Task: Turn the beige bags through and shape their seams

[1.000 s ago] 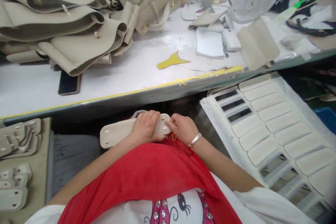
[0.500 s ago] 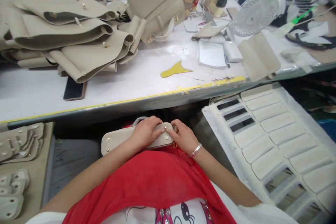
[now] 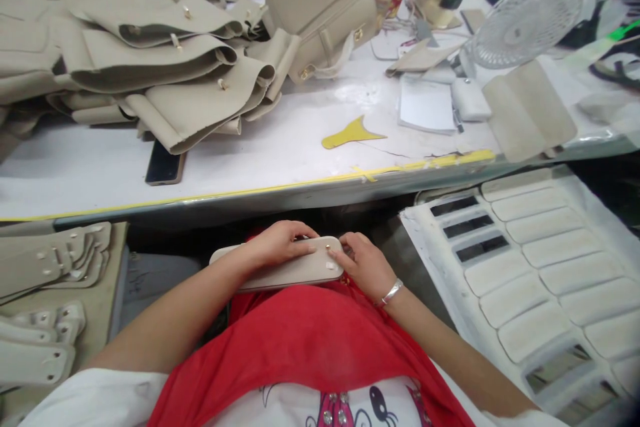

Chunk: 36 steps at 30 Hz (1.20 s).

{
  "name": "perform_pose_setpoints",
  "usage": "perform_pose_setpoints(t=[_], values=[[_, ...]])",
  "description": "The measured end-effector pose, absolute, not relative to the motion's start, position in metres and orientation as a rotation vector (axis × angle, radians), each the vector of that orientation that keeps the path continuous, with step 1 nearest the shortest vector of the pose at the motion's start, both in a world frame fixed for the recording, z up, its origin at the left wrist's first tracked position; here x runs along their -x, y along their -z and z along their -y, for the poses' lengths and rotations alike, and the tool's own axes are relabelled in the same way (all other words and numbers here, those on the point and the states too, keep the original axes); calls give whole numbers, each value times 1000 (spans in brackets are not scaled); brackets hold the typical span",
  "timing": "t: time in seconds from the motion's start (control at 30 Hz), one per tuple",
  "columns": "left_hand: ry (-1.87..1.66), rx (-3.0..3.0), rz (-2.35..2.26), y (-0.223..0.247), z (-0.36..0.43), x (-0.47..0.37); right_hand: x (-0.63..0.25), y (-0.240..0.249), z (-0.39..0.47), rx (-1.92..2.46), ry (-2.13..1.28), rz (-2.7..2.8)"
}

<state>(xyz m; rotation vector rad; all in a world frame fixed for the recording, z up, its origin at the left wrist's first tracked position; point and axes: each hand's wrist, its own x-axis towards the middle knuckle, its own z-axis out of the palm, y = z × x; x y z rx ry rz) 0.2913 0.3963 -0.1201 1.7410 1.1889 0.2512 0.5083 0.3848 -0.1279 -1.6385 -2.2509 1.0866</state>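
A beige oblong bag piece [image 3: 300, 269] with rounded ends lies across my lap, a small gold stud and a white tab near its right end. My left hand [image 3: 283, 243] is closed over its upper edge, fingers lying along the far side. At the right end, my right hand [image 3: 364, 263] grips the edge, its thumb beside the stud. The underside of the piece and some fingertips are hidden.
Beige bag bodies [image 3: 185, 93] are piled on the white bench [image 3: 260, 153], near a phone [image 3: 165, 163], a yellow template [image 3: 354, 133] and a white fan [image 3: 533, 20]. A panel tray [image 3: 415, 220] stands right; strips [image 3: 45, 267] lie left.
The view has shifted, so the bench items appear farther right. My left hand has slid back a little from the stud along the beige piece. My right hand stays at its right end.
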Motion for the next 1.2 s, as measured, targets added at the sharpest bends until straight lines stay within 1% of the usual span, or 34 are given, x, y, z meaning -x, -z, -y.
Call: perform_pose_setpoints(t=[0.17, 0.33, 0.43, 0.53, 0.73, 0.9, 1.03, 1.1, 1.2], values=[[-292, -1774, -1180, 121, -395, -294, -512, 126, -385, 1558, -1206, 2297], [-226, -1783, -1213, 118, -397, -293, -501, 126, -391, 1625, -996, 2427], [-167, -1829, -1187, 116, -395, -286, -498, 124, -397, 1655, -941, 2515], [-53, -1859, -1186, 112, -388, -273, -495, 121, -407, 1651, -935, 2596], [21, -1790, -1379, 106, -365, -219, -458, 107, -425, 1407, -940, 2970], [-74, -1597, -1438, 111, -341, -171, -398, 104, -420, 1288, -919, 3085], [-186, -1486, -1445, 119, -330, -159, -356, 105, -411, 1227, -947, 3125], [-197, -1462, -1452, 122, -327, -157, -352, 104, -409, 1244, -934, 3146], [-198, -1427, -1465, 125, -322, -151, -375, 101, -413, 1288, -874, 3174]])
